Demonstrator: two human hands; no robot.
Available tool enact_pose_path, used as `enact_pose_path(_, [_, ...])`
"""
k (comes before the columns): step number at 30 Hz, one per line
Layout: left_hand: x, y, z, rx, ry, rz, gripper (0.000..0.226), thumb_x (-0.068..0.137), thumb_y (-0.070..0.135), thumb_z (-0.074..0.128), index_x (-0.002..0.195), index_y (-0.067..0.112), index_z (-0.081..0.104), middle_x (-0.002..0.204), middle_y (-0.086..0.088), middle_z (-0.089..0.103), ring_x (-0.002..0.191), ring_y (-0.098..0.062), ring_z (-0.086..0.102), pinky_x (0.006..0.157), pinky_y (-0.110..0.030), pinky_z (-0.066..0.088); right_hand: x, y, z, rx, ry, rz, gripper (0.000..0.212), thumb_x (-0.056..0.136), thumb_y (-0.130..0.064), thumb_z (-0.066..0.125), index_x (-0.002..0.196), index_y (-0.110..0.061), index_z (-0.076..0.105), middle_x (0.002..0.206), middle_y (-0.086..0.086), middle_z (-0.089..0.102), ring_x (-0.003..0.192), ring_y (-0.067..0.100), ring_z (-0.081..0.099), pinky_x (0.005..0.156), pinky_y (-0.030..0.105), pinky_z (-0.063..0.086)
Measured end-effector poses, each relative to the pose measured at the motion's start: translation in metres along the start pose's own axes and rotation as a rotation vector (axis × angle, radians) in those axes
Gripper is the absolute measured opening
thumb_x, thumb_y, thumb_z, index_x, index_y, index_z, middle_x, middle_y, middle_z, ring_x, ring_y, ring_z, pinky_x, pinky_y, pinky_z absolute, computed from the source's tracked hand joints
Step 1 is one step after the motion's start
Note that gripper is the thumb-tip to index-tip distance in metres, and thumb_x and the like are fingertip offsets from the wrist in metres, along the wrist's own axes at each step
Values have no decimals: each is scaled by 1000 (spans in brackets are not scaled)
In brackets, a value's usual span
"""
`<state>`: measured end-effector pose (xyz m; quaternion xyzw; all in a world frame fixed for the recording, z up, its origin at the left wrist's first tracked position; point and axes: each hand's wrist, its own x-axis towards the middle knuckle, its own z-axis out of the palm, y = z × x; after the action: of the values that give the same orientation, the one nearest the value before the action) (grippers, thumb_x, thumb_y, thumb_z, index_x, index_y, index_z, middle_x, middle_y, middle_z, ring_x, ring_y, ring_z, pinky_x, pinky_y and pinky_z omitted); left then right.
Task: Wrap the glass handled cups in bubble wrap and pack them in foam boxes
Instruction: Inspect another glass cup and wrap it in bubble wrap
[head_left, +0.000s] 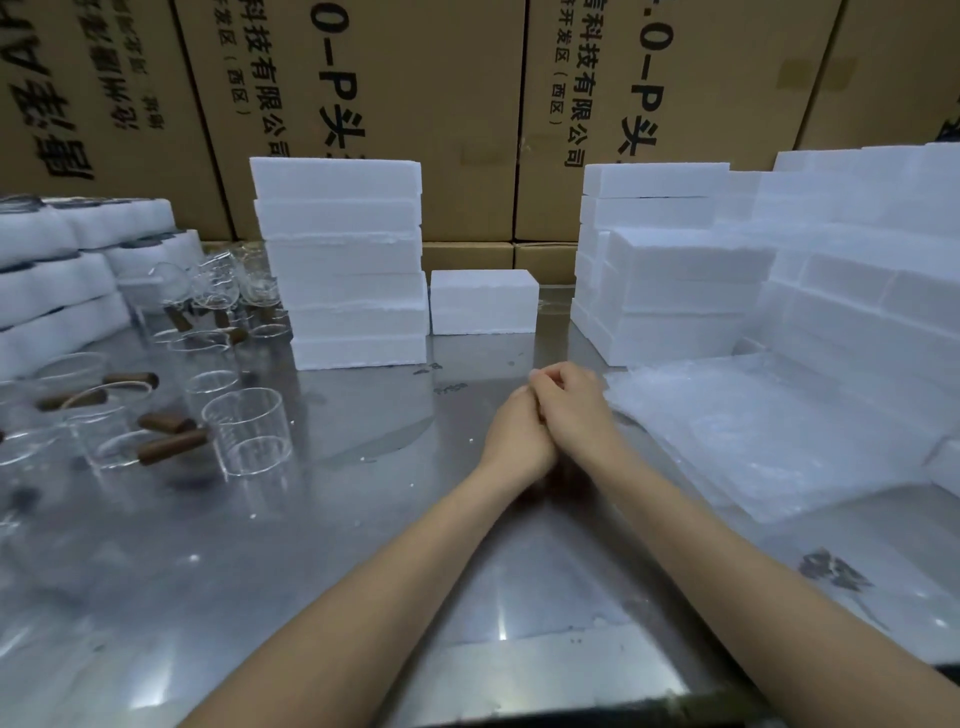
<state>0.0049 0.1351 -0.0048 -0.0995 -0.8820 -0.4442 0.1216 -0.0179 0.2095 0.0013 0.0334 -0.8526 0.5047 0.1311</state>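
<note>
Several clear glass cups (244, 436) with brown wooden handles (171, 447) stand on the left of the metal table (322, 545). A stack of bubble wrap sheets (779, 431) lies flat on the right. White foam boxes stand in a stack (343, 260) at the back, with a single foam box (483, 301) beside it. In the middle of the table my left hand (514, 441) and my right hand (571, 405) are clasped together, the right lying over the left, fingers curled. Neither holds any object, and both are clear of the cups and touch the wrap's edge at most.
More foam boxes (685, 291) are piled high at the right and back right. White foam pieces (62, 270) and small glass vessels (218, 286) crowd the far left. Brown printed cartons (467, 104) form a wall behind the table.
</note>
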Motion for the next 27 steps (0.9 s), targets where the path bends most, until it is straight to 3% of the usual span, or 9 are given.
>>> enact_pose_path(3, [-27, -17, -25, 210, -131, 191, 7, 86, 8, 55, 89, 3, 58, 95, -12, 60, 96, -33, 58, 77, -36, 44, -13, 9, 2, -55, -51, 11, 23, 96, -34, 42, 90, -18, 57, 92, -1, 63, 93, 20, 59, 81, 33, 42])
enact_pose_path(6, [-41, -32, -54, 483, -185, 353, 23, 92, 23, 54, 110, 14, 65, 105, -8, 58, 100, -27, 55, 85, -40, 43, -16, 14, 2, -50, -91, -13, 25, 96, -35, 42, 83, -23, 60, 77, -10, 66, 81, 16, 62, 76, 33, 45])
enact_pose_path(8, [-37, -30, -76, 578, 27, 276, 29, 94, 29, 50, 118, 21, 63, 113, -3, 57, 107, -25, 53, 87, -40, 44, -15, 13, 1, -21, -86, -2, 26, 96, -33, 43, 80, -24, 60, 72, -8, 67, 77, 18, 64, 74, 33, 47])
enact_pose_path(11, [-28, -30, -106, 765, 372, 44, 36, 93, 33, 49, 124, 17, 57, 123, -6, 53, 111, -29, 51, 91, -38, 38, -14, 13, 1, -53, -87, -5, 24, 94, -31, 44, 80, -22, 62, 70, -9, 67, 72, 16, 62, 74, 35, 48])
enact_pose_path(15, [-33, -44, -124, 944, 284, -386, 53, 90, 39, 55, 135, 14, 42, 144, -11, 32, 127, -37, 37, 111, -53, 21, -12, 14, 0, -93, -101, -14, 18, 90, -28, 47, 78, -28, 61, 70, -11, 67, 71, 12, 62, 73, 33, 47])
enact_pose_path(19, [-31, -56, -124, 973, 268, -489, 61, 89, 40, 57, 140, 16, 34, 154, -14, 11, 135, -49, 24, 114, -58, 4, -14, 13, -1, -134, -105, -28, 19, 89, -27, 48, 75, -30, 61, 70, -14, 66, 72, 7, 59, 67, 27, 44])
enact_pose_path(21, [-30, -59, -129, 963, 287, -559, 60, 90, 34, 57, 140, 14, 32, 153, -17, 12, 134, -51, 26, 115, -55, 2, -15, 13, -1, -137, -116, -31, 19, 90, -27, 48, 76, -30, 61, 72, -14, 67, 73, 7, 60, 66, 26, 43])
enact_pose_path(24, [-31, -60, -127, 1013, 299, -529, 46, 88, 18, 55, 132, 13, 41, 140, -16, 29, 123, -43, 43, 110, -46, 20, -15, 13, -2, -144, -123, -37, 19, 90, -27, 47, 77, -31, 61, 73, -13, 67, 71, 7, 58, 66, 26, 42])
enact_pose_path(27, [-30, -55, -115, 947, 295, -321, 49, 86, 11, 56, 132, 18, 42, 134, -11, 34, 115, -33, 50, 99, -40, 27, -14, 14, -1, -133, -133, -48, 19, 91, -27, 48, 77, -30, 61, 73, -12, 66, 65, 7, 56, 65, 26, 41])
